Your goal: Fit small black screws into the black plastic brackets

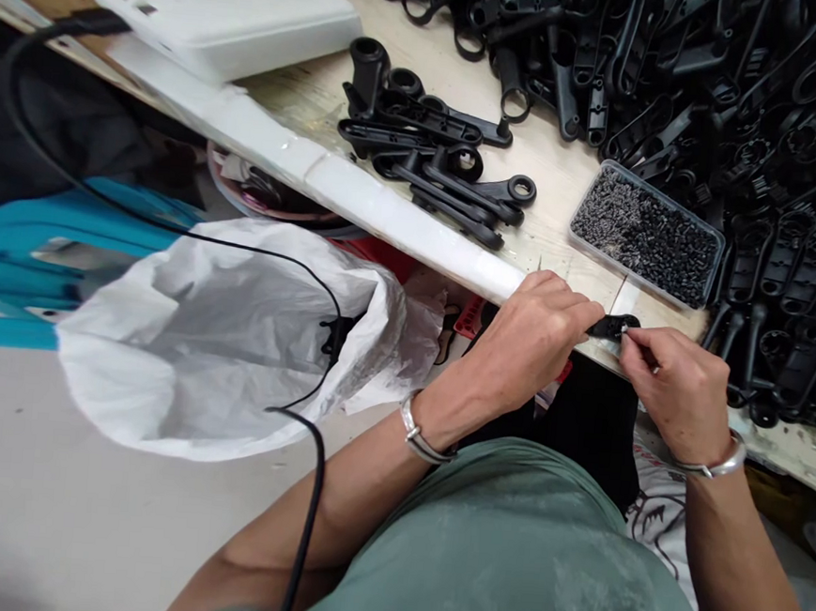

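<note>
My left hand is closed around a small black plastic part at the table's front edge. My right hand pinches something tiny against the end of that part; I cannot make out what it is. Both wrists wear silver bangles. A clear tray of small dark screws sits just beyond my hands. A stack of black plastic arms lies further left on the wooden table.
A big heap of black plastic parts covers the table's far right. A white box rests at the left end. A white sack stands open below the table, with a black cable crossing it. A teal stool is at the left.
</note>
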### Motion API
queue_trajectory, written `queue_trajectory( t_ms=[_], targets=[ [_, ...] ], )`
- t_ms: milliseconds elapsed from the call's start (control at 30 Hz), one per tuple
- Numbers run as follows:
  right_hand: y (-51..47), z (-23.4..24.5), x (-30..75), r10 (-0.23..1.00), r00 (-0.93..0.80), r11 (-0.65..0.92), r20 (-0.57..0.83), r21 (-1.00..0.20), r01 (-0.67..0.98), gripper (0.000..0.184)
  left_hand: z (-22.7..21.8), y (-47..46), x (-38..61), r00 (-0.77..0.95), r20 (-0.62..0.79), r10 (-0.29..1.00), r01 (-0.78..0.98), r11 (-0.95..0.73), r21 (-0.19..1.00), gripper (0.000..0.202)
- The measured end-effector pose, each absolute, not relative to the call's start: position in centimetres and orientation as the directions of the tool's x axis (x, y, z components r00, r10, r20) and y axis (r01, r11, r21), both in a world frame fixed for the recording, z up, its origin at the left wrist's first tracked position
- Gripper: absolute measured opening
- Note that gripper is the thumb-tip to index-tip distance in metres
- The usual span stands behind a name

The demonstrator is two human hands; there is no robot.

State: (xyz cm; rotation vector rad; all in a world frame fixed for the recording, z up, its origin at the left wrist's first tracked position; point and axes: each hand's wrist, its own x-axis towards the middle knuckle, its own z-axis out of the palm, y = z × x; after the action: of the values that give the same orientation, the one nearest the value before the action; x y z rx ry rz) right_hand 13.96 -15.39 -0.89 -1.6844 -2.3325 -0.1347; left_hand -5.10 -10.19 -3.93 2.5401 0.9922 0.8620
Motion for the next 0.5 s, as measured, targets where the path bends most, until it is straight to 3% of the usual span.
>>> queue_trajectory(
  t_ms=[100,267,333,500],
  targets=[
    [-15.5,-0.8,13.3,0.922,-0.316,0.316,0.222,0.037,0.948,0.023,-4.0,-10.3,-5.1,0.584,0.418,0.696,0.529,-0.717,0.454,0.015],
    [-15.5,0.5,11.5,0.959,-0.283,0.274,0.012,0.214,0.938,0.025,-4.0,-10.3,-5.0,0.59,0.406,0.698,0.523,-0.713,0.467,0.016],
    [-15.3,1.0,11.4,0.966,-0.259,0.259,-0.022,0.141,0.955,0.024,-3.9,-10.4,-5.0,0.595,0.389,0.703,0.525,-0.707,0.474,0.017],
    [-14.4,1.2,13.1,0.99,-0.12,0.091,-0.079,-0.303,0.949,0.019,-3.7,-10.5,-5.1,0.635,0.357,0.685,0.515,-0.72,0.465,0.02]
  ],
)
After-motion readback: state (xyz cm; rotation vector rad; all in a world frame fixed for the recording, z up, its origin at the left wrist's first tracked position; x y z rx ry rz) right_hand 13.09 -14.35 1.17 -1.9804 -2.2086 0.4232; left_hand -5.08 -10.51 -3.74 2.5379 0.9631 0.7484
